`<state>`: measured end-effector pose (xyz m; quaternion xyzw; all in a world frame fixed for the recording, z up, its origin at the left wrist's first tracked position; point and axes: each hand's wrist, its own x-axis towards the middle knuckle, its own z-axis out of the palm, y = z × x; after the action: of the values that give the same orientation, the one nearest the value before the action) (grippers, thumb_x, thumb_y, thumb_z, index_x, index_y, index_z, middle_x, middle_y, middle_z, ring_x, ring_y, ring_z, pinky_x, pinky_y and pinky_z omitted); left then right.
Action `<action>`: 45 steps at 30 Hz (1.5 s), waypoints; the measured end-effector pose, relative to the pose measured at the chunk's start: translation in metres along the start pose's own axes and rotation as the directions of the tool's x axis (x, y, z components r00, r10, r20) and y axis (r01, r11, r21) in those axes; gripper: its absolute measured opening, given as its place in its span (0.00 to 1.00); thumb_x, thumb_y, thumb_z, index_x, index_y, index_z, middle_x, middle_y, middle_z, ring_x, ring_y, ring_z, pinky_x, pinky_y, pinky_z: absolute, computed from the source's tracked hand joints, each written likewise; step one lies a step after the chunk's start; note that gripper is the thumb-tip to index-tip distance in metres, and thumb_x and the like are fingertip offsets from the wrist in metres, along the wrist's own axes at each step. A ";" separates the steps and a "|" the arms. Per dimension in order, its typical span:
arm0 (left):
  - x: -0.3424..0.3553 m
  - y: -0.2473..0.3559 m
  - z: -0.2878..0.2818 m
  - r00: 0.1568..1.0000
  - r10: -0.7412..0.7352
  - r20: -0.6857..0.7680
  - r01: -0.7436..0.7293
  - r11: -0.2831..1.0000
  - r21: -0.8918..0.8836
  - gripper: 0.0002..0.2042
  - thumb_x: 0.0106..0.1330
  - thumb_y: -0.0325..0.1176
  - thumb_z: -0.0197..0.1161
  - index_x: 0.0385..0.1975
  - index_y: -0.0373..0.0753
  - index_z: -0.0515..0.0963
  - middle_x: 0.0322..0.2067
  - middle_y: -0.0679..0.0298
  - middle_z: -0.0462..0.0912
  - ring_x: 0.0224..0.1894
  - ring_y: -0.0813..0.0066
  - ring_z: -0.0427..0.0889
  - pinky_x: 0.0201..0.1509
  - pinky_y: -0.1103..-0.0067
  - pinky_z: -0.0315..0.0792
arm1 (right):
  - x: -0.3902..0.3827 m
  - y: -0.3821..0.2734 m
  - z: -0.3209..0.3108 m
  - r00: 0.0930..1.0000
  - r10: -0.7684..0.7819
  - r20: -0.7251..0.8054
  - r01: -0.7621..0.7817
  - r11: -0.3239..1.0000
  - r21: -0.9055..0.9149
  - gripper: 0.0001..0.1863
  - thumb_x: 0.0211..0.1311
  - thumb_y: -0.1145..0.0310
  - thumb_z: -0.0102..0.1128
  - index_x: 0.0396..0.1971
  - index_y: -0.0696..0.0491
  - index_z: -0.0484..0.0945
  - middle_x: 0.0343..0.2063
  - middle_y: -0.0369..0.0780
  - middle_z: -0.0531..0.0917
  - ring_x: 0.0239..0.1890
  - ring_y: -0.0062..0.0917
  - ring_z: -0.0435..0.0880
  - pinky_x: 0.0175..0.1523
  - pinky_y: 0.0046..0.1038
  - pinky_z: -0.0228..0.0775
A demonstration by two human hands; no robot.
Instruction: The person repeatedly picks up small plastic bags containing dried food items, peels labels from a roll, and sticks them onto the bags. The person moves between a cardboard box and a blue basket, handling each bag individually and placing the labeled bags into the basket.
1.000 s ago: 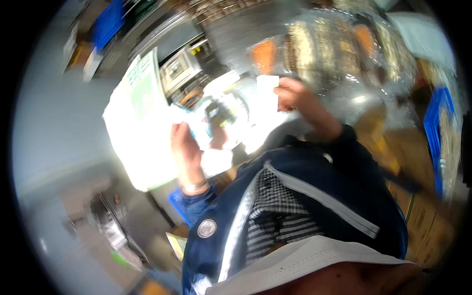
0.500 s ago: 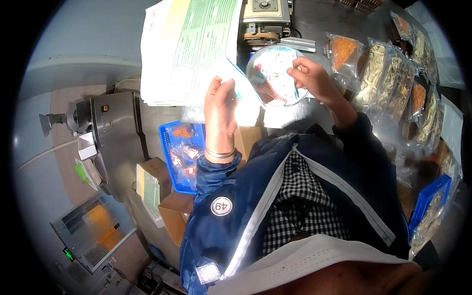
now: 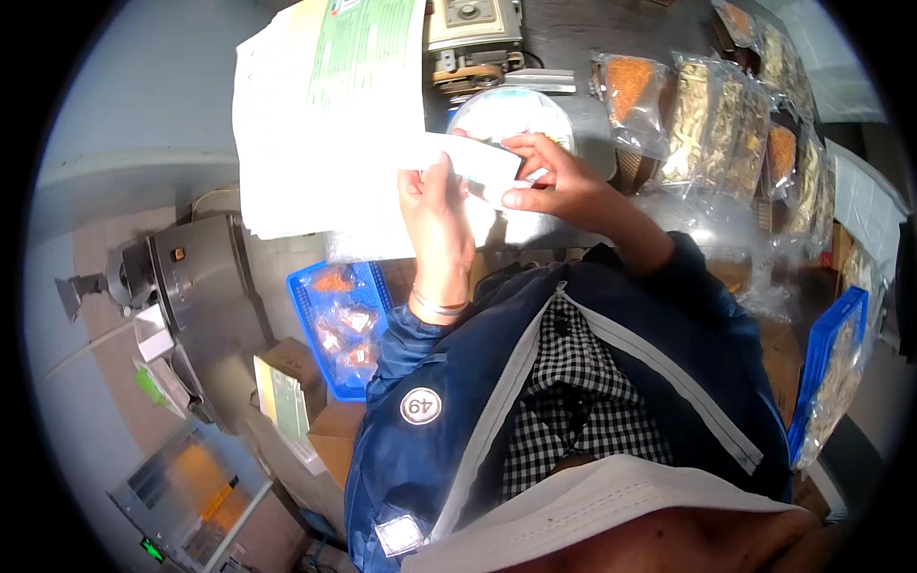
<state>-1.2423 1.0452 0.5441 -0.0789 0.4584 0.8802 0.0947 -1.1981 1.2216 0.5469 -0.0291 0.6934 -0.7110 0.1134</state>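
Glare washes over a small flat white packet (image 3: 482, 164) in front of my body. My left hand (image 3: 437, 215) is closed on its left part, with the thumb on top. At the packet's right end is my right hand (image 3: 568, 191), its bent fingers and thumb around the edge. Whether anything small is also between those fingers is hidden. Just beyond both hands stands a round, pale shallow bowl (image 3: 511, 103), partly covered by the packet and the right hand. Large printed sheets (image 3: 330, 124), green and white, lie stacked to the left of my left hand.
A metal device (image 3: 473, 29) stands behind the bowl. On the right of the steel table (image 3: 592, 24) lie clear bags of orange shreds (image 3: 630, 86) and bags of pale dried strips (image 3: 690, 119). A blue basket (image 3: 298, 296) with small bags stands below the table's left side.
My right hand has left the bowl and come nearer, to the packet's right end. My left hand still holds the packet, now lying flatter and turned. The whole view has shifted slightly.
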 end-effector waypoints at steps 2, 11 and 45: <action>-0.003 -0.021 0.010 0.999 0.020 0.043 -0.017 0.997 -0.074 0.14 0.73 0.29 0.55 0.57 0.37 0.69 0.54 0.54 0.79 0.37 0.82 0.75 0.42 0.82 0.73 | -0.010 0.013 0.002 0.992 0.128 0.014 -0.125 0.934 0.334 0.28 0.65 0.64 0.63 0.61 0.58 0.67 0.48 0.39 0.80 0.49 0.21 0.78 0.52 0.25 0.70; -0.021 -0.063 0.053 0.949 -0.190 0.250 0.230 0.963 -0.140 0.14 0.75 0.30 0.54 0.57 0.34 0.69 0.36 0.67 0.77 0.31 0.83 0.69 0.37 0.81 0.72 | -0.052 0.023 -0.022 0.950 0.184 -0.251 -0.114 0.956 0.270 0.17 0.65 0.60 0.63 0.46 0.56 0.80 0.37 0.32 0.82 0.37 0.14 0.76 0.43 0.21 0.70; -0.116 -0.092 0.077 0.721 -0.412 0.557 0.627 0.731 -0.269 0.40 0.68 0.65 0.51 0.66 0.35 0.64 0.43 0.62 0.75 0.31 0.76 0.66 0.29 0.79 0.60 | -0.147 0.250 -0.132 0.866 0.159 -0.475 -0.500 0.323 -0.803 0.20 0.61 0.51 0.62 0.39 0.54 0.80 0.39 0.44 0.85 0.41 0.39 0.85 0.45 0.40 0.77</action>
<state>-1.1123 1.1493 0.5414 -0.0158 0.1685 0.8867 0.4303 -1.0510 1.3776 0.3112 0.1697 0.9639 -0.1716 0.1126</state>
